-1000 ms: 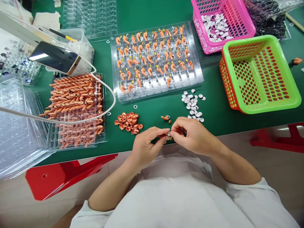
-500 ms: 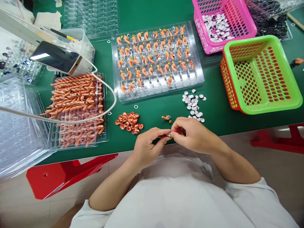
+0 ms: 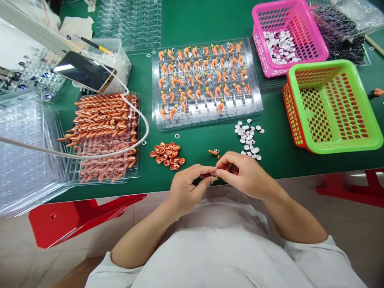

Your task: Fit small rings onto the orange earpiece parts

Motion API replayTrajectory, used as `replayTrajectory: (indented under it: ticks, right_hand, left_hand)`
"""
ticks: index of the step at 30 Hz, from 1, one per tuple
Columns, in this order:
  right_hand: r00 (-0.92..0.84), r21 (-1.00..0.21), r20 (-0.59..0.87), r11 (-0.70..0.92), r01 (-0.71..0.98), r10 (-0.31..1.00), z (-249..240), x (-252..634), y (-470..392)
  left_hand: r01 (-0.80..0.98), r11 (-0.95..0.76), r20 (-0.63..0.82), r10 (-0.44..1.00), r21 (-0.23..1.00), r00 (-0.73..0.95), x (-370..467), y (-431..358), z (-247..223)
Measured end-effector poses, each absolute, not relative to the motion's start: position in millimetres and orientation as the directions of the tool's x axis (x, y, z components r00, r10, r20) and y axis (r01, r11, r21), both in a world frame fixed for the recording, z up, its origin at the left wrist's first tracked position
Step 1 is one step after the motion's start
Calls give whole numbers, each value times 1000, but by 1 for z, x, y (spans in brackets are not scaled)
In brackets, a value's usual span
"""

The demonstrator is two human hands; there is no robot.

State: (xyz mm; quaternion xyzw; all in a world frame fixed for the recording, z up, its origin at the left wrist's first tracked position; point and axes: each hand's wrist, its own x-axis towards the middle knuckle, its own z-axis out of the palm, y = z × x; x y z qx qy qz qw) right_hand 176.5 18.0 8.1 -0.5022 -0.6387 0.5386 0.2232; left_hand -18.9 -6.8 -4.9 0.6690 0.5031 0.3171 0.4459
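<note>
Green tabletop (image 3: 198,140) beneath, the left hand (image 3: 186,187) and right hand (image 3: 244,174) pinch a tiny part (image 3: 214,174) between their fingers at the near edge, where a slip of either pinch could drop it off.

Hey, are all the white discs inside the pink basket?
No, some white discs lie loose on the green tabletop near the right hand, outside the pink basket.

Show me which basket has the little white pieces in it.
The pink basket, just beyond the green one: white pieces lie inside it, none in the green.
</note>
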Motion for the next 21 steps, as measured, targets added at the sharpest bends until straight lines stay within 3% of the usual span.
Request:
replayTrajectory:
  ticks: [7, 15, 21]
  right_hand:
    - [-387, -917, -271, -114, 383, 881, 17, 172, 16]
    - [-329, -943, -279, -193, 271, 902, 16, 165, 8]
    - [-261, -944, -256, -182, 276, 931, 11, 163, 3]
  left_hand:
    - [360, -69, -27, 966, 930, 255, -20, -7, 0]
    - [198, 42, -80, 979, 979, 187, -17, -8, -1]
    - [356, -108, 51, 985, 928, 166, -16, -9, -3]
